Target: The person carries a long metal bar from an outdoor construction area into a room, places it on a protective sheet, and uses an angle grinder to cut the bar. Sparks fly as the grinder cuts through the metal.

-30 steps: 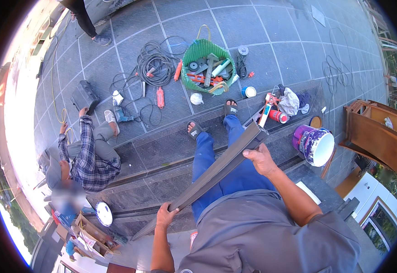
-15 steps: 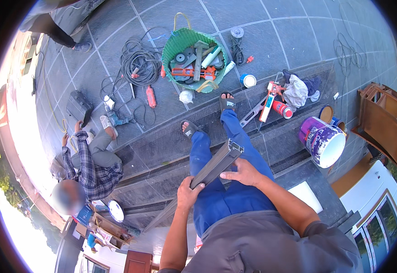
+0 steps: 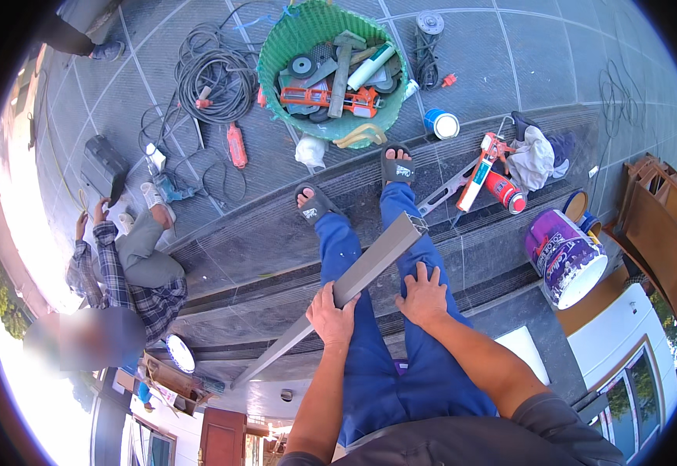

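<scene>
A long grey hollow metal bar [image 3: 369, 268] lies slantwise across my blue-trousered thighs, its open square end up near my right knee, its other end running down to the lower left. My left hand [image 3: 332, 317] grips the bar at mid-length, fingers curled over it. My right hand [image 3: 424, 295] rests flat on my right thigh beside the bar, fingers spread, touching its edge. My sandalled feet [image 3: 354, 186] stand on a dark stone step.
A green basket [image 3: 276, 54] of tools stands ahead, with coiled cable [image 3: 210, 74] to its left. A caulking gun [image 3: 482, 167], a cloth [image 3: 532, 155] and a purple paint bucket [image 3: 564, 256] lie at right. Another person in a checked shirt [image 3: 125, 272] crouches at left.
The bar came down from a raised hold onto my thighs. My hands moved closer together along it, and my view tilted further down.
</scene>
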A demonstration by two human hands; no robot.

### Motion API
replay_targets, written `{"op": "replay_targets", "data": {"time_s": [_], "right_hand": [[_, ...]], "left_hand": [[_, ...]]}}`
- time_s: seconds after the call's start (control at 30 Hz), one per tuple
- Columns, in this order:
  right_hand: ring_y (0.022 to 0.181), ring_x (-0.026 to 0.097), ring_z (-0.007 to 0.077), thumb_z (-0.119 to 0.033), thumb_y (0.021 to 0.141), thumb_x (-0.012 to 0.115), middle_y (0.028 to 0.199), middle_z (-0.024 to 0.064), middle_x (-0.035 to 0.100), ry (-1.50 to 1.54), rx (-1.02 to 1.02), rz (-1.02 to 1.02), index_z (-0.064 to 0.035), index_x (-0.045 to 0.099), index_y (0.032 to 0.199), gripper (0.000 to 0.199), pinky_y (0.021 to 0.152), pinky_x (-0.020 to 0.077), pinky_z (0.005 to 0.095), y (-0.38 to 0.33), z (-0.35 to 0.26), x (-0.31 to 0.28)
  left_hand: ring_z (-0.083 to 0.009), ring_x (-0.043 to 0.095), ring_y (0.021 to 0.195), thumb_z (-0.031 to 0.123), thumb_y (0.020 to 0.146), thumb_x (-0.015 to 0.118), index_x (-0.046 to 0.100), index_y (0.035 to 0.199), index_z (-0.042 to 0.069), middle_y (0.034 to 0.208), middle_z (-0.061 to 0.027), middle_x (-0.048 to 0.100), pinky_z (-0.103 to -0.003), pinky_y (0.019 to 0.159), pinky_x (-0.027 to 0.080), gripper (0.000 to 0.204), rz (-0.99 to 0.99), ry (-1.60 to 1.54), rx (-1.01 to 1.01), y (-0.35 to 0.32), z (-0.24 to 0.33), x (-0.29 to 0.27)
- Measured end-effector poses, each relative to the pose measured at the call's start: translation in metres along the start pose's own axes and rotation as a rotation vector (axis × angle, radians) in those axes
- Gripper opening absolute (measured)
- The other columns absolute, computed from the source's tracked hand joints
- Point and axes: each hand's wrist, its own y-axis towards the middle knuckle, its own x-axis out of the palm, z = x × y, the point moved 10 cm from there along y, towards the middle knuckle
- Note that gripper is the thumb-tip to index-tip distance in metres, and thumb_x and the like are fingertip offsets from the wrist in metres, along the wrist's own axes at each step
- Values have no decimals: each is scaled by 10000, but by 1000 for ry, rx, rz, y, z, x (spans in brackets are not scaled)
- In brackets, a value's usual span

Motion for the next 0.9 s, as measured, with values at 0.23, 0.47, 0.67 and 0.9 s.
{"op": "replay_targets", "data": {"time_s": [0.23,0.47,0.67,0.9], "right_hand": [[1517,316,591,-475,947,704,1651,203,339,13,-53,63,-79,654,1366,578,1090,434,680,14,2,0],[1516,323,583,-472,954,689,1672,209,331,-23,-60,52,-80,649,1381,580,1116,411,669,14,-4,-14],[1505,357,540,-451,952,696,1649,186,380,-59,-59,107,-107,659,1375,546,1133,436,627,18,-3,-18],[867,697,253,-257,1036,660,974,127,737,563,-60,602,-14,713,1132,266,797,564,412,88,79,-104]], "left_hand": [[-324,602,1325,406,824,860,627,1431,90,1359,-131,681,-495,1156,347,723,176,8,27,20,-15,13],[-322,597,1326,418,828,859,642,1427,101,1359,-128,677,-504,1166,342,712,147,-41,-2,26,-14,12],[-319,589,1338,388,817,874,642,1425,102,1373,-122,669,-509,1176,335,711,128,-71,-18,34,-17,17],[-316,585,1348,309,761,911,640,1418,107,1371,-118,666,-527,1192,321,739,75,-107,-68,34,-20,18]]}}
